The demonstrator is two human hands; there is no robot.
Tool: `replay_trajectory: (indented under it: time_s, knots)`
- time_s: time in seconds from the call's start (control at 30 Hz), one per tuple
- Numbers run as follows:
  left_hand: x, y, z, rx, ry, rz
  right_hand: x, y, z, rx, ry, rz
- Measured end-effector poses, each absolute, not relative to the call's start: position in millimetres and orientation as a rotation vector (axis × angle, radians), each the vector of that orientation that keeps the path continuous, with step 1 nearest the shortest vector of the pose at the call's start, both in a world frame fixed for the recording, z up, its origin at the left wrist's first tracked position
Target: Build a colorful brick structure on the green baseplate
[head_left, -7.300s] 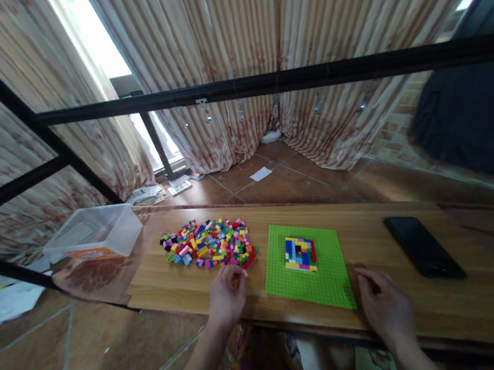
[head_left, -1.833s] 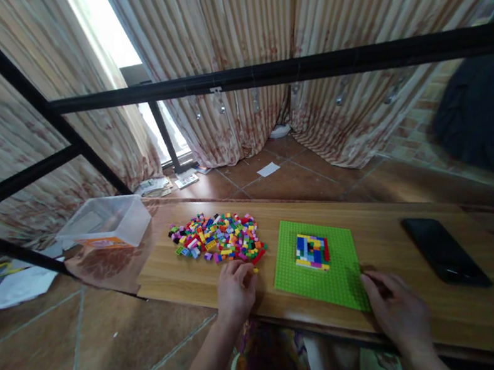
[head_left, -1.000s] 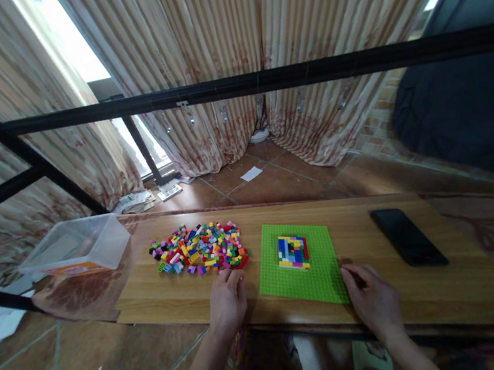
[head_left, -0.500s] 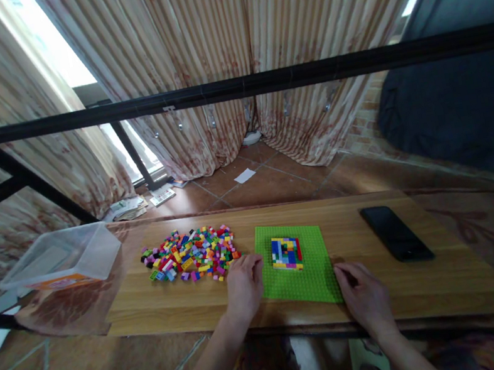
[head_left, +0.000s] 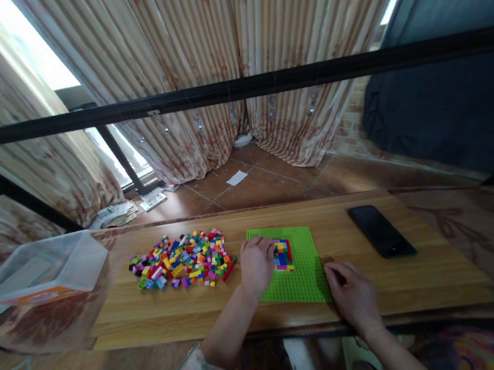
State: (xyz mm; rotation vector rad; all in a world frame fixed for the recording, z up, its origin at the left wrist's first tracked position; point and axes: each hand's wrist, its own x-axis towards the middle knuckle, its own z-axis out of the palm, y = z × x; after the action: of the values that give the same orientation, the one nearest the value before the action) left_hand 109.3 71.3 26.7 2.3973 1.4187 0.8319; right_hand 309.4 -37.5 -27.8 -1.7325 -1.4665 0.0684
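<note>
A green baseplate (head_left: 304, 267) lies on the wooden board (head_left: 200, 301) with a small block of coloured bricks (head_left: 284, 254) built on it. My left hand (head_left: 256, 264) rests over the plate's left part, fingers curled against the block's left side; what they pinch is hidden. My right hand (head_left: 351, 294) lies at the plate's near right corner, fingers bent and touching its edge. A heap of loose coloured bricks (head_left: 181, 264) is spread to the left of the plate.
A black phone (head_left: 380, 230) lies on the board to the right. A clear plastic tub (head_left: 38, 279) stands at the far left. A black metal bar (head_left: 230, 90) crosses the view above, with curtains and tiled floor behind.
My left hand has moved right from the edge of the brick heap onto the baseplate, up to the built block. My right hand stays at the plate's corner. The view has shifted.
</note>
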Motion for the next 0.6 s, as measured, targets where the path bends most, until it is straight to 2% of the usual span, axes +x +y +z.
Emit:
replay_trajectory:
  time_s: [0.3, 0.6]
  knots:
    - [112.2, 73.5, 22.8, 2.427, 1.461, 0.808, 309.2, -37.2, -27.3, -1.734, -1.474, 0.048]
    - [115.3, 74.5, 41.4, 2.578, 1.396, 0.465, 308.4, -37.2, -26.1, -1.753, -1.466, 0.048]
